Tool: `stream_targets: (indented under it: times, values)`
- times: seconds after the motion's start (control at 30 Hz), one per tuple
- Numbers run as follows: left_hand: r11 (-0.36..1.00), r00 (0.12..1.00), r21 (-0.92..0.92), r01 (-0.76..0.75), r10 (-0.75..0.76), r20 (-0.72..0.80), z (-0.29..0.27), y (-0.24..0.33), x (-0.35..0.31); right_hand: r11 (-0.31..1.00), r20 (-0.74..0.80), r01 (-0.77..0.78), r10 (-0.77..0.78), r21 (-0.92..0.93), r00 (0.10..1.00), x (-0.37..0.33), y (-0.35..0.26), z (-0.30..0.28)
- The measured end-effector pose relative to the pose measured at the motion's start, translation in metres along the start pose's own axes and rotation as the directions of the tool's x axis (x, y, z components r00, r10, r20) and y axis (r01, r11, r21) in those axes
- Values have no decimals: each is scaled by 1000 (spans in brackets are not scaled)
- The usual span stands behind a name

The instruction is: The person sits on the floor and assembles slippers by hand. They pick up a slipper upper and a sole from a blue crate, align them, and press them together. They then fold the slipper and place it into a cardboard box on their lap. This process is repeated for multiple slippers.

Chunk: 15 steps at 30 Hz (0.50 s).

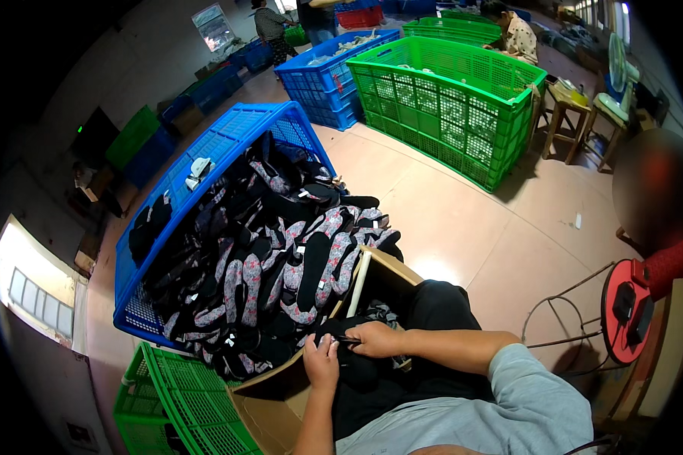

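Note:
In front of my lap, my left hand (321, 361) is closed on a dark, soft piece, which looks like a black slipper (357, 371). Close beside it, my right hand (377, 339) grips a thin black tool (347, 340) whose tip reaches toward the left fingers; its exact kind is too small to make out. Just beyond my hands lies a large heap of slippers (281, 258) with black soles and grey-and-pink patterned fabric. They spill from a tilted blue plastic crate (239, 125). An opened cardboard box (273, 421) stands against my legs, partly under my hands.
A green crate (186, 398) sits at the lower left. Farther off stand a big green crate (440, 98) and stacked blue crates (326, 87). To my right is a round red stool (626, 326) with black objects on it. Other people work at the back.

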<state>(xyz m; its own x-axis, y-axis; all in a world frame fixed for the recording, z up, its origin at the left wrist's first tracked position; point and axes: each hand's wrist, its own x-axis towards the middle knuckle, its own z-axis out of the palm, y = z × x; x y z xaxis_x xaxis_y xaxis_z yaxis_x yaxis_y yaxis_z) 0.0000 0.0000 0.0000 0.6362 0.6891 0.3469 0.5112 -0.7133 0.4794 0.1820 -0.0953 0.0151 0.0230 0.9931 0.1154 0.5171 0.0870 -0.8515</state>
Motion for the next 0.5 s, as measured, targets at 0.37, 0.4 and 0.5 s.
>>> stream_targets:
  times: [0.37,0.4,0.5]
  values:
    - [930,989,358,-83,32,144,34,-8,53,993,-59,-88,93,77,994,5,-1,0]
    - [922,986,370,-114,60,155,33,-9,55,993,-63,-94,98,75,993,6,-1,2]
    - [924,982,348,-161,113,153,34,-21,56,990,-64,-98,105,99,992,8,-2,5]
